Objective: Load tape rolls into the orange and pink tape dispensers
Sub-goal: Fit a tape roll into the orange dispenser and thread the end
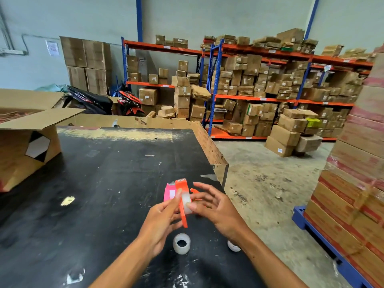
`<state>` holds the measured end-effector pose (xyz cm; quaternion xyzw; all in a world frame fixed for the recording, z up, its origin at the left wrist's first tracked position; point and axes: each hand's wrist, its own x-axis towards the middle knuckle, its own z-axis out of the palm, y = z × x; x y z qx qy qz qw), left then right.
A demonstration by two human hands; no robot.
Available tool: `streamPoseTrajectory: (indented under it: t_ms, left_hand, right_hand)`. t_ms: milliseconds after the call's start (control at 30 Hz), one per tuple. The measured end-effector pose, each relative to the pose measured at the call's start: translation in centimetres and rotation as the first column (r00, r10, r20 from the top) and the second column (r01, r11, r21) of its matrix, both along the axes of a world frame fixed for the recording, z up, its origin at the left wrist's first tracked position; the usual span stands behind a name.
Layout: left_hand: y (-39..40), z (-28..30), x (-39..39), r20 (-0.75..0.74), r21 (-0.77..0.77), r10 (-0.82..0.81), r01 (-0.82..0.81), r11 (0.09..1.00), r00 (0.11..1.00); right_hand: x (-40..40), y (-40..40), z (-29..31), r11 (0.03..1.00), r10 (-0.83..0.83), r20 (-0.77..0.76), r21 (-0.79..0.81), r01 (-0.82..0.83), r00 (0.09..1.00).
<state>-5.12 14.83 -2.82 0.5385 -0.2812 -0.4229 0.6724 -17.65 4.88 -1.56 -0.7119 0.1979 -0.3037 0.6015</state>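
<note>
- The orange dispenser sits between both hands above the black table, with a clear tape roll pinched against it by the left hand and right hand.
- The pink dispenser stands just behind, partly hidden.
- A loose tape roll lies below the hands; another roll peeks out under the right wrist.

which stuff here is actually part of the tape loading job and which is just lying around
Part of the job:
orange plastic tape dispenser
pink plastic tape dispenser
clear tape roll in hand
spare clear tape roll on table
second spare roll, partly hidden

Just lying about:
open cardboard box
stacked cartons on blue pallet
</note>
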Motion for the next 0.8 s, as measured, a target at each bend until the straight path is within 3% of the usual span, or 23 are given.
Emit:
streamPoseTrajectory:
  t_ms: [133, 233, 300, 400, 467, 567, 633, 733, 800]
  left_hand:
    - [-1.3, 0.0, 1.2, -0.032, 0.0, 0.043, -0.043, 0.999, 0.999]
    - [-2.4, -0.2, 2.0, -0.032, 0.011, 0.083, -0.083, 0.997, 0.996]
    - [-3.0, -0.4, 2.5, -0.028, 0.02, 0.108, -0.107, 0.994, 0.994]
    - [-3.6, -0.7, 3.1, -0.027, 0.035, 0.146, -0.145, 0.989, 0.989]
    - [-3.9, -0.8, 3.4, -0.025, 0.047, 0.168, -0.167, 0.985, 0.985]
    - [-4.1, -1.0, 3.6, -0.026, 0.067, 0.194, -0.192, 0.979, 0.981]
    - [-3.9, -1.3, 3.6, -0.031, 0.082, 0.208, -0.205, 0.975, 0.978]
    - [-3.3, -1.7, 3.7, -0.039, 0.095, 0.217, -0.213, 0.972, 0.975]
    - [-2.9, -1.7, 3.9, -0.044, 0.091, 0.209, -0.204, 0.975, 0.977]
  right_hand:
    - [1.0, -2.9, 0.3, 0.984, -0.178, 0.015, -0.011, 0.178, 0.984]
    - [1.8, -6.7, -1.1, 0.917, -0.359, -0.17, -0.247, 0.313, 0.918]
    - [2.6, -8.8, -2.5, 0.887, -0.404, -0.367, -0.381, 0.261, 0.838]
    - [3.9, -10.2, -4.0, 0.877, -0.426, -0.6, -0.458, 0.146, 0.677]
    - [4.7, -10.5, -4.2, 0.848, -0.441, -0.62, -0.524, 0.076, 0.649]
    - [5.9, -10.7, -4.7, 0.827, -0.401, -0.612, -0.562, -0.018, 0.681]
    - [6.2, -10.2, -4.9, 0.865, -0.338, -0.587, -0.502, -0.003, 0.736]
    - [5.6, -8.4, -3.6, 0.988, -0.141, -0.353, -0.109, 0.109, 0.925]
    - [4.9, -6.9, -1.9, 0.992, -0.019, -0.169, 0.12, 0.04, 0.985]
